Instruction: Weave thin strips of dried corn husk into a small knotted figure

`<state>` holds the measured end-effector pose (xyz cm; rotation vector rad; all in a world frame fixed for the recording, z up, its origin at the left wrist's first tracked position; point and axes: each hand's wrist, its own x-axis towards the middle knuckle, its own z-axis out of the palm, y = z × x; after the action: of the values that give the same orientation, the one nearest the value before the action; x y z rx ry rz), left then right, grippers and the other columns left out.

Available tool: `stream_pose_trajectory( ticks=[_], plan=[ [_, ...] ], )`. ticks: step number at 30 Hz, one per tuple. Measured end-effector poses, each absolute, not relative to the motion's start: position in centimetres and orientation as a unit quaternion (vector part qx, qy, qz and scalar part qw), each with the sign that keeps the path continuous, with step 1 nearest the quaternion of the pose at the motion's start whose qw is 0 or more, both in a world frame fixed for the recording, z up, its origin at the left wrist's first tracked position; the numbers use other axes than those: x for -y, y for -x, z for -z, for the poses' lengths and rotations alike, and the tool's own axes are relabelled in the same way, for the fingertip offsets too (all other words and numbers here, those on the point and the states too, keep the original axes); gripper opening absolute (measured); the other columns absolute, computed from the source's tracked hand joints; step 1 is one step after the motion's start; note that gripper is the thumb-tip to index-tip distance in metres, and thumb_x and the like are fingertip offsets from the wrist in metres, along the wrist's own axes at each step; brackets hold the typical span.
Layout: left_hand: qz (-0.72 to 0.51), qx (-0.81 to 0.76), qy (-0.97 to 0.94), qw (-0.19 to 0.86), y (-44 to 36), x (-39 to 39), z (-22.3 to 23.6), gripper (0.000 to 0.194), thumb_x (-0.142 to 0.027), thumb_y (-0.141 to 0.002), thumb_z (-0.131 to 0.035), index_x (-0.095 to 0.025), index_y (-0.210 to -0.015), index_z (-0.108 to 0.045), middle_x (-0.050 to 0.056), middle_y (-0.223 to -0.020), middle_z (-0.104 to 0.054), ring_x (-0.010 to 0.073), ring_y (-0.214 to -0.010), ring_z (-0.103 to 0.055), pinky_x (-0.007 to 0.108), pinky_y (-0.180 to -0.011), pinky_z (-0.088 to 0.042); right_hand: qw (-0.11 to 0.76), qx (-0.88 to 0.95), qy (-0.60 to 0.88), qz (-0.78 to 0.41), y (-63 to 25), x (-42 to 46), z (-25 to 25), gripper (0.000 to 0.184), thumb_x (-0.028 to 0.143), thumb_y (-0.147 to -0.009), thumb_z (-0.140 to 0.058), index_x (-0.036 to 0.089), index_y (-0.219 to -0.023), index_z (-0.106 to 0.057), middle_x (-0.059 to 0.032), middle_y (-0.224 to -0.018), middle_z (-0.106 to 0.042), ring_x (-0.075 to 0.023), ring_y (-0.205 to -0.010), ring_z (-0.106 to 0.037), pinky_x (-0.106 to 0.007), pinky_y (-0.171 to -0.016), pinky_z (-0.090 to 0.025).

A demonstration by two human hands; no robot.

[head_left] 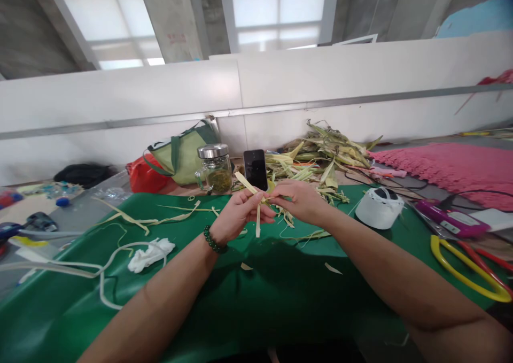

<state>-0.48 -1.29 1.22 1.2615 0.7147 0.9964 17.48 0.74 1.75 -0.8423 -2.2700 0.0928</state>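
Observation:
Pale corn husk strips [257, 225] cross between my two hands, above the middle of a green cloth [280, 309]. My left hand [239, 213], with a beaded bracelet at the wrist, pinches the strips where they cross. One strip end sticks up to the left and another hangs down. From the right, my right hand [300, 200] pinches the husk close beside the left fingertips. The fingers partly hide the crossing. Just behind the hands a dark phone [255, 168] stands upright.
A glass jar [218, 176] and a green bag [182, 154] stand behind on the left. A husk pile [328, 149] lies at the back right. At right are a white twine spool [379, 209], a purple power strip [451, 218] and yellow-handled scissors [465, 269]. Crumpled tissue [150, 255] lies left.

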Motion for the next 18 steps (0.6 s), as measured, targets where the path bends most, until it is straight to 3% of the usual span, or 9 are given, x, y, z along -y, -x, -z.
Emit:
stream_pose_trajectory(
  ticks=[4,7,9,11,15,18],
  plan=[
    [-0.443,-0.32,-0.545,0.635,0.5,1.2,-1.2,0.036,-0.045,-0.07,-0.071,-0.014,-0.085,-0.062,0.003,-0.057,-0.07,0.0137,-0.049,-0.064,0.021,-0.049,-0.048,0.453,0.846,0.28,-0.001,-17.8,-0.3,-2.2,0.011,0.023,-0.081,-0.053,0.017,-0.083,-0.063,-0.0063,-0.082,-0.065,-0.0173,-0.08,-0.057,-0.028,-0.071,-0.042],
    [-0.453,-0.342,-0.547,0.616,0.6,1.0,-1.1,0.041,-0.048,-0.073,-0.067,-0.014,-0.096,-0.066,0.006,-0.072,-0.073,0.0133,-0.055,-0.066,0.021,-0.052,-0.048,0.502,0.82,0.273,0.011,-17.7,0.8,-2.6,0.021,0.027,-0.083,-0.05,0.017,-0.065,-0.056,-0.002,-0.061,-0.056,-0.0133,-0.062,-0.05,-0.025,-0.061,-0.038],
    [-0.46,-0.351,-0.559,0.593,0.7,0.9,-1.0,0.043,-0.05,-0.073,-0.066,-0.014,-0.097,-0.069,0.008,-0.084,-0.074,0.013,-0.059,-0.066,0.022,-0.055,-0.048,0.48,0.823,0.303,0.01,-17.3,1.5,-2.6,0.039,0.034,-0.086,-0.048,0.018,-0.05,-0.048,0.0014,-0.048,-0.045,-0.0101,-0.05,-0.041,-0.024,-0.053,-0.031],
    [-0.47,-0.345,-0.57,0.579,0.6,0.9,-1.0,0.044,-0.05,-0.074,-0.065,-0.013,-0.096,-0.071,0.009,-0.089,-0.074,0.0145,-0.066,-0.066,0.024,-0.063,-0.049,0.424,0.837,0.347,-0.013,-16.7,1.9,-2.3,0.047,0.043,-0.085,-0.051,0.017,-0.045,-0.049,0.002,-0.044,-0.044,-0.0084,-0.045,-0.038,-0.024,-0.049,-0.026],
    [-0.496,-0.328,-0.558,0.579,0.1,1.0,-0.7,0.048,-0.05,-0.074,-0.065,-0.014,-0.106,-0.068,0.008,-0.083,-0.074,0.0182,-0.077,-0.066,0.029,-0.076,-0.048,0.363,0.831,0.417,-0.066,-15.3,1.9,-1.4,0.021,0.042,-0.075,-0.066,0.021,-0.071,-0.069,0.0009,-0.064,-0.066,-0.0107,-0.055,-0.051,-0.023,-0.054,-0.03],
    [-0.539,-0.33,-0.542,0.554,-0.4,1.0,-0.4,0.042,-0.049,-0.073,-0.067,-0.015,-0.097,-0.072,0.006,-0.083,-0.073,0.0163,-0.08,-0.064,0.027,-0.078,-0.046,0.391,0.812,0.405,-0.153,-14.6,1.5,-0.7,0.014,0.033,-0.076,-0.064,0.021,-0.074,-0.07,0.0003,-0.069,-0.068,-0.0115,-0.059,-0.054,-0.023,-0.058,-0.035]
  ],
)
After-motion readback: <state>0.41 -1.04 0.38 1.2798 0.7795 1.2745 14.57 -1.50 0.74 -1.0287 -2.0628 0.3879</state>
